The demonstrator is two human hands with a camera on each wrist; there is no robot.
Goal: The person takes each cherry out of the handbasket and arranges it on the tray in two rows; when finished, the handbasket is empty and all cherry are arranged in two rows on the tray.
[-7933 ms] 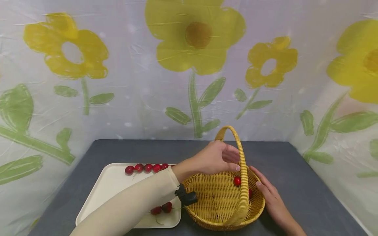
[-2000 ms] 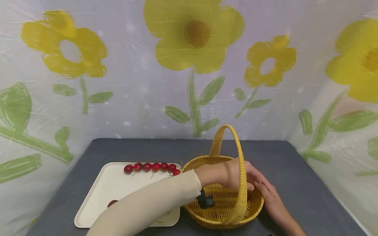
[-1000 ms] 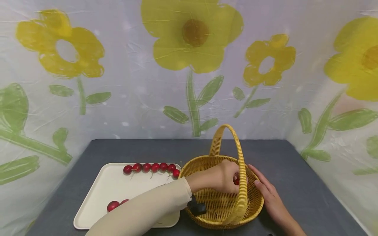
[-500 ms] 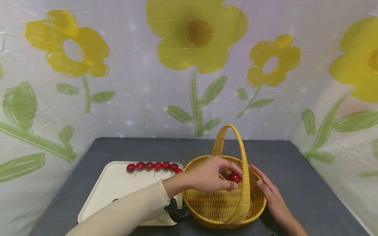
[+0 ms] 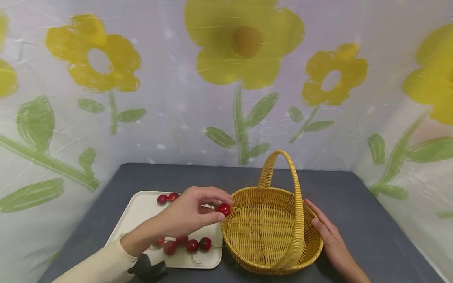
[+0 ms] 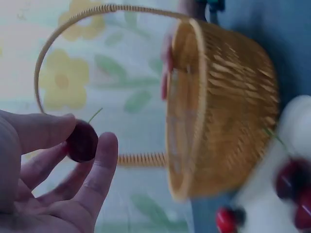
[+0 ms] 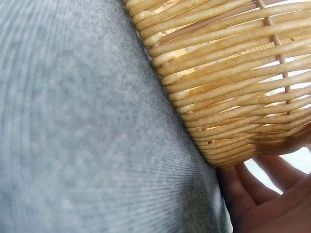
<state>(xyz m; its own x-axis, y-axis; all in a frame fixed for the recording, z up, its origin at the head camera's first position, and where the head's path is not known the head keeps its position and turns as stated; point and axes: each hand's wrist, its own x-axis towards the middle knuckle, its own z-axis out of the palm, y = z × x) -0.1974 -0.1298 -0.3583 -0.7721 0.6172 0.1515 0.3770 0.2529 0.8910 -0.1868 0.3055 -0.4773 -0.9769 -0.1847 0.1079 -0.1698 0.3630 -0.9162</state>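
My left hand (image 5: 192, 210) pinches a dark red cherry (image 5: 223, 209) between thumb and fingers, held beside the basket's left rim and over the tray's right side. In the left wrist view a thin green stem sticks up from the cherry (image 6: 82, 141). The yellow wicker basket (image 5: 262, 232) stands upright with its tall handle raised, and its woven floor shows. Against its right side rests my right hand (image 5: 330, 239), fingers extended along the outer wall and thumb near the rim. In the right wrist view those fingers (image 7: 260, 187) touch the wicker low down.
Left of the basket lies a cream tray (image 5: 136, 214). Along its back edge sit cherries (image 5: 162, 199), partly hidden by my left hand. Several more cherries (image 5: 192, 246) with stems lie near its front. A dark grey tabletop (image 5: 357, 212) is under everything, with a flower-printed curtain (image 5: 162, 98) behind.
Cherries showed in the basket earlier, at its right side. My left hand has lifted a cherry out and moved left past the rim toward the tray. The right hand stays at the basket.
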